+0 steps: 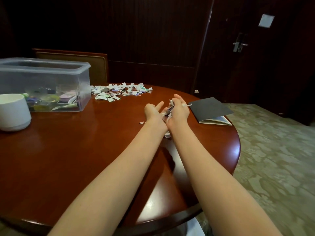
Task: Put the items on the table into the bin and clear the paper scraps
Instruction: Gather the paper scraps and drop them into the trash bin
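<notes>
The fingers of the right hand [179,110] are curled round a handful of scraps [168,109], and some paper ends stick out on its right side. The left hand [153,113] has its fingers nearly straight and presses against the same handful from the left, so the paper is squeezed between both hands, a little above the table [85,150]. How much paper is inside I cannot tell, because the hands hide most of it.

Just under the wrists one loose scrap [167,135] shows; whether it lies on the wood or hangs from the handful is not clear. A small scrap [141,122] lies just left of the left wrist. To the right, near the table edge, is a dark booklet [211,108]. Far and to the left lies the big pile of scraps [119,91], right beside the clear bin [51,77], which already holds several small items. A white cup [13,111] stands at the near left of the bin.

The step in hand seems to be carrying off this handful. To do it well, I think the palms should press together firmly with the lower edges closed, so nothing slips out below. The move should be slow and level. The loose pieces and the far pile are left for later handfuls.
</notes>
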A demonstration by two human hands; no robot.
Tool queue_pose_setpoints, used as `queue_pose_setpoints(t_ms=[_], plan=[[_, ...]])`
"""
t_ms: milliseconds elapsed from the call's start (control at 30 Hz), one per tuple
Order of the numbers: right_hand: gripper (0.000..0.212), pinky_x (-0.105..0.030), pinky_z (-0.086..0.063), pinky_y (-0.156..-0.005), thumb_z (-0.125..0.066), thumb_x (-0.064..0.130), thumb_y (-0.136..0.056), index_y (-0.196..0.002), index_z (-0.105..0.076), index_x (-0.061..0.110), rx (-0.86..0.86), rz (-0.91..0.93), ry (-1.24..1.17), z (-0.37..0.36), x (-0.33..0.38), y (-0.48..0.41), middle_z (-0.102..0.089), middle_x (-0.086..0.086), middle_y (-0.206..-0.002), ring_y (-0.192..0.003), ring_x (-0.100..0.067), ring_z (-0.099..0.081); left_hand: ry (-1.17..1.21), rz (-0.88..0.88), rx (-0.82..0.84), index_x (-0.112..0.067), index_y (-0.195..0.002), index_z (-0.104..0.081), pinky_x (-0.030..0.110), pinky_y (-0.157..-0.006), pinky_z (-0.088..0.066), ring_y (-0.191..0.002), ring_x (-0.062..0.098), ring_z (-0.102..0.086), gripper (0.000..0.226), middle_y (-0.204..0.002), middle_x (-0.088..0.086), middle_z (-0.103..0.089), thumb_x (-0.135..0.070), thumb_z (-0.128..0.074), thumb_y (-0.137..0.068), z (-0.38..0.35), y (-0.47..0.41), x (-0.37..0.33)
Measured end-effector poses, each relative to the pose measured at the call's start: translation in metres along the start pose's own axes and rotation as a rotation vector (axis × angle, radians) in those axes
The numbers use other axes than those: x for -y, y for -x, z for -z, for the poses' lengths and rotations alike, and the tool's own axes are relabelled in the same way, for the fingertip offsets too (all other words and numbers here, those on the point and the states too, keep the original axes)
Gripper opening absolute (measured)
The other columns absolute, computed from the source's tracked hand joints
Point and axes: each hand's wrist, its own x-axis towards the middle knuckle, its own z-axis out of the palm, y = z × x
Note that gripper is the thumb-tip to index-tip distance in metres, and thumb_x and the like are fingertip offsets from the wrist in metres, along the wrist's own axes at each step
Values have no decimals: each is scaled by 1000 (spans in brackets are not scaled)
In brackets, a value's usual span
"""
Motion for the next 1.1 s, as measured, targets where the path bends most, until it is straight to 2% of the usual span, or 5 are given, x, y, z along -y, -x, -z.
queue_pose_setpoints(t_ms=[200, 300, 500, 867, 1100], plan=[[17, -13, -46, -57, -46, 5, -93, -93, -56, 19, 98, 319, 474, 14, 4, 5, -56, 3, -85, -70, -5, -53, -25, -16, 35, -9, -100, -62, 36, -86, -47, -93, 23, -59, 38, -100, 11, -63, -32, -32, -96, -12, 11, 10], [19, -26, -50, -75, -47, 7, -92, -89, -57, 23, 86, 438, 609, 21, 9, 4, -58, 2, -94, -86, -13, -58, -39, -4, 31, -11, -71, -50, 28, -64, -45, -68, 16, -54, 28, -73, 6, -55, -21, -37, -93, -21, 13, 15], [31, -42, -52, -89, -49, 7, -90, -76, -54, 35, 1, 463, 575, 49, 29, -5, -64, -6, -99, -97, -25, -63, -96, 13, 106, -12, -70, -49, 28, -65, -46, -72, 17, -55, 16, -76, 6, -54, -17, -44, -84, -42, 1, 48], [31, -13, -46, -52, -43, 0, -89, -75, -59, 23, -227, 488, 367, 153, 93, -14, -60, 2, -73, -66, -10, -58, -174, 160, 319, -14, -55, -39, 13, -36, -32, -28, 4, -43, 34, -33, -7, -43, -10, -43, -89, -114, 18, 147], [31, -19, -46, -53, -41, 1, -90, -84, -61, 23, -361, 464, 278, 226, 118, -18, -60, 0, -70, -59, -10, -56, -237, 257, 275, -9, -71, -56, 25, -60, -46, -63, 16, -57, 27, -72, 5, -60, -27, -56, -90, -141, 27, 223]])
